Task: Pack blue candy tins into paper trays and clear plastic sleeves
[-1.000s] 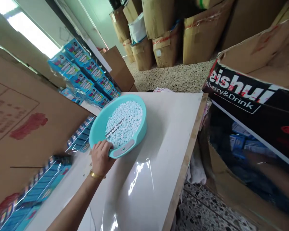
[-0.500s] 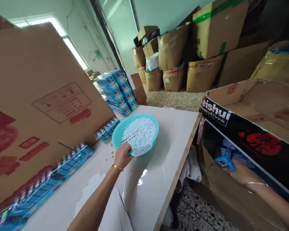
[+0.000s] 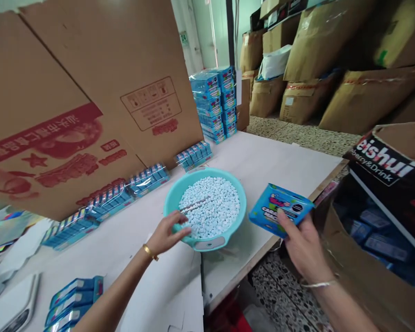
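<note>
Shift since the earlier frames: my right hand [image 3: 302, 249], then down in the open carton [image 3: 387, 189], is now beside the table's edge with a blue packet [image 3: 264, 210]; my left hand [image 3: 164, 235] has loosened from the rim.
Brown carton: upright, red-printed, behind rows of blue packs [image 3: 148, 180].
Table [image 3: 263, 159]: white-topped, bearing the basin.
Basin [image 3: 174, 196]: round, turquoise, grey panel on its near rim; left of the packet.
Left fingers: parted from the thumb in a wide, loose curve at the basin's near-left rim, gripping nothing; whether they touch it, I cannot tell.
Right fingers: closed on the packet's near right corner, my thumb across its printed face.
Packet: flat, rectangular, blue with pink and white lettering, tilted.
Strip [image 3: 195, 204]: thin, dark, lying on the pellets.
Pellets [image 3: 216, 210]: small, pale blue to white, heaped loosely in the basin.
</note>
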Demonstrator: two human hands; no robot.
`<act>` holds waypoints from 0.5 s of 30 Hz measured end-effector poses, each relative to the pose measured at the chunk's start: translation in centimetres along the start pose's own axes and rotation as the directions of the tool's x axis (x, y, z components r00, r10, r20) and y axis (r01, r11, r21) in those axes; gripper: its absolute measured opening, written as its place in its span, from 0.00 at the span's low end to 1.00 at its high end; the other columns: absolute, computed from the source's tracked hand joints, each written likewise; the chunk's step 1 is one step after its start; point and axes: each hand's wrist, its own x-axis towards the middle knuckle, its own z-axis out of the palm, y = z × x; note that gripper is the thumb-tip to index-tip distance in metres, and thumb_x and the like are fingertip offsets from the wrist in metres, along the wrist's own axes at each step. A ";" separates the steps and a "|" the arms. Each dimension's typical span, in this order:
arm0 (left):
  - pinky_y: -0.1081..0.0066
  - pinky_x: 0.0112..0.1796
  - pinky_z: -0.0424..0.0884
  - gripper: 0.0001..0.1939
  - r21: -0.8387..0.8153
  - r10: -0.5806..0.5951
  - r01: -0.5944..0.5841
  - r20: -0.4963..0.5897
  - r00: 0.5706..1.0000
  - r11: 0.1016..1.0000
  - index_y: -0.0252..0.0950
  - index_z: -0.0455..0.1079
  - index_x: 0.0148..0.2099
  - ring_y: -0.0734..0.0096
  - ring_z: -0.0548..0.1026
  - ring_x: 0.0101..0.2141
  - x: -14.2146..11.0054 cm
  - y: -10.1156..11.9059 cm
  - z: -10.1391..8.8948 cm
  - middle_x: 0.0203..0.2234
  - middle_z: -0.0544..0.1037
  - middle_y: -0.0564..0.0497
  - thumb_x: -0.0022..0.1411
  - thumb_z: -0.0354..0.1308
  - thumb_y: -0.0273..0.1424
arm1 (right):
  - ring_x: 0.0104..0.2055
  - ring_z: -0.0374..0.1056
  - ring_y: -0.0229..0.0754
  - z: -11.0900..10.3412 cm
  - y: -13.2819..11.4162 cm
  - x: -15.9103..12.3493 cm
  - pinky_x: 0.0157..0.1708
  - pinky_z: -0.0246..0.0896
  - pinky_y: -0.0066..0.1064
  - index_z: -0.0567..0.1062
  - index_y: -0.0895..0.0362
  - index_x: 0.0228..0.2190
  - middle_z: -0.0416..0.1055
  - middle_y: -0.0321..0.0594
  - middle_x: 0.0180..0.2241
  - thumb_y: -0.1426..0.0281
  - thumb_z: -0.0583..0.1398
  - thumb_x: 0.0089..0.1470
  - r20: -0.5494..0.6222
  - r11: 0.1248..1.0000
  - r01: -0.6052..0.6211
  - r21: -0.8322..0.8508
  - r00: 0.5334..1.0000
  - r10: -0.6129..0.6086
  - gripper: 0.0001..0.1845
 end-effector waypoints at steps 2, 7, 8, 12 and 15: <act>0.63 0.44 0.67 0.14 0.144 -0.081 0.084 -0.026 0.996 0.986 0.36 0.67 0.47 0.62 0.71 0.43 2.0 -1.4 -0.5 0.42 0.72 0.44 0.63 0.51 0.37 | 0.47 0.71 0.46 3.3 -0.1 0.1 0.45 0.70 0.41 0.68 0.49 0.47 0.72 0.39 0.47 0.56 0.63 0.51 0.092 0.989 -0.098 0.110 0.992 0.088 0.23; 0.61 0.41 0.68 0.24 0.478 -0.175 0.029 0.263 0.949 0.878 0.35 0.65 0.53 0.53 0.72 0.43 7.3 -4.0 0.5 0.45 0.72 0.41 0.52 0.56 0.27 | 0.47 0.71 0.46 7.6 0.5 1.3 0.46 0.70 0.42 0.68 0.51 0.47 0.72 0.40 0.47 0.58 0.65 0.50 0.183 0.983 -0.109 0.149 0.980 0.081 0.24; 0.63 0.39 0.68 0.22 0.487 -0.170 0.003 0.298 0.939 0.873 0.35 0.66 0.51 0.54 0.73 0.41 7.9 -4.1 0.8 0.43 0.73 0.41 0.52 0.56 0.26 | 0.46 0.71 0.46 7.9 0.8 1.5 0.46 0.71 0.41 0.68 0.51 0.46 0.72 0.40 0.46 0.58 0.65 0.50 0.172 0.988 -0.089 0.127 0.983 0.067 0.23; 0.67 0.32 0.66 0.15 0.486 -0.110 -0.055 0.304 0.946 0.872 0.35 0.66 0.48 0.61 0.73 0.37 9.4 -3.7 1.1 0.43 0.71 0.42 0.57 0.50 0.26 | 0.44 0.70 0.45 8.3 2.0 2.2 0.45 0.70 0.40 0.67 0.52 0.43 0.72 0.40 0.43 0.59 0.65 0.49 0.136 1.000 0.000 0.010 0.991 -0.002 0.22; 0.67 0.30 0.64 0.14 0.512 -0.037 -0.144 0.327 0.944 0.847 0.35 0.64 0.50 0.62 0.73 0.35 10.5 -2.6 1.0 0.44 0.71 0.42 0.63 0.48 0.31 | 0.44 0.69 0.44 8.4 2.7 2.7 0.46 0.68 0.39 0.66 0.53 0.42 0.71 0.40 0.43 0.60 0.65 0.49 0.168 0.992 0.098 -0.081 0.982 -0.083 0.21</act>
